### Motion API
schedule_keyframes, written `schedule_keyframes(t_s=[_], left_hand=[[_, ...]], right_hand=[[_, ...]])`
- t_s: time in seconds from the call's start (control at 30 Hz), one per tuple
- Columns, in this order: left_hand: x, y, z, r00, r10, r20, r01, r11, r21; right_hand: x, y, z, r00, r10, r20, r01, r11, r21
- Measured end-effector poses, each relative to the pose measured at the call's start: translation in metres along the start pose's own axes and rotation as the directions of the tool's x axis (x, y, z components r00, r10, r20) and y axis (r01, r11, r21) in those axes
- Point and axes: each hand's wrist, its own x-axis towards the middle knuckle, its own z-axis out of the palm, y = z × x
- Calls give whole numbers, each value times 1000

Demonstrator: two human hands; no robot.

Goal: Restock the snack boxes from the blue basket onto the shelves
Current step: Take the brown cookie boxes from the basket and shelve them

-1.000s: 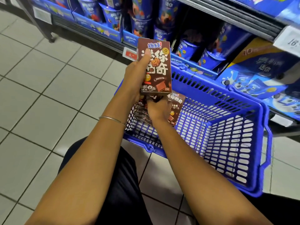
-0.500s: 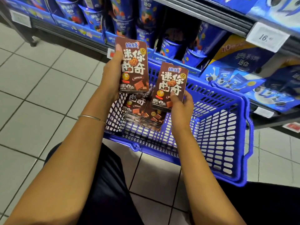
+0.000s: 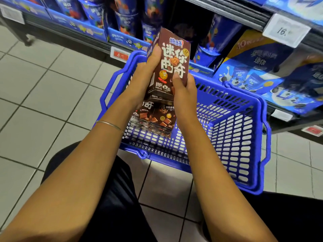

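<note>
Upright over the blue basket (image 3: 234, 137) is a brown snack box (image 3: 173, 62) with white lettering, and a second box is pressed flat behind it. My left hand (image 3: 146, 72) grips the left side of the pair, thumb along the edge. Fingers of my right hand (image 3: 183, 91) clamp the lower right corner. Both hands are shut on the pair. More brown snack boxes (image 3: 153, 119) lie stacked flat in the basket's near left corner, partly hidden by my wrists. The basket stands on the tiled floor against the shelf.
The bottom shelf (image 3: 73, 32) behind the basket holds blue snack cups (image 3: 125, 21) and, at the right, large blue cookie packs (image 3: 258, 70). A white price tag (image 3: 286, 32) hangs on the upper shelf edge, a red one (image 3: 120, 55) lower down. My dark-trousered knees sit below.
Half a second ago each hand held its own box side by side. The right hand has brought its box against the left one, and both now grip them as one pair.
</note>
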Motion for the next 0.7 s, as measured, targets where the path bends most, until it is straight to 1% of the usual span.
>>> schedule_keyframes(t_s=[0.07, 0.17, 0.3, 0.43, 0.47, 0.53, 0.57, 0.6, 0.63, 0.7], left_hand=[[0, 2, -3, 1000, -9, 16, 9, 1000, -2], [0, 3, -10, 997, -60, 55, 63, 997, -48], [1, 1, -14, 994, -106, -13, 106, 994, -13], [1, 2, -10, 994, -108, 13, 108, 994, 15], [1, 3, -10, 994, -106, 7, 106, 994, 9], [0, 4, -10, 994, -104, -19, 103, 994, -34], [0, 5, -11, 995, -98, -36, 96, 994, -56], [0, 6, -13, 995, -85, -55, 81, 994, -73], [-1, 7, -15, 995, -71, -69, 65, 994, -87], [-2, 8, -16, 995, -59, -80, 50, 993, -106]], right_hand=[[1, 0, 1, 1000, -3, 12, 3, 1000, 15], [4, 1, 0, 999, -8, 39, 8, 1000, -6], [7, 5, -1, 999, 15, 44, -13, 999, -49], [5, 10, 2, 998, -19, 53, 23, 996, -81], [4, 11, 1, 998, -38, 57, 41, 997, -66], [4, 18, -6, 998, -54, 33, 53, 998, 37], [5, 24, -10, 999, -35, -15, 36, 996, 86], [8, 34, -14, 997, 6, -79, 1, 995, 96], [10, 47, -17, 990, 63, -128, -54, 996, 71], [18, 77, -20, 961, 224, -160, -234, 971, -44]])
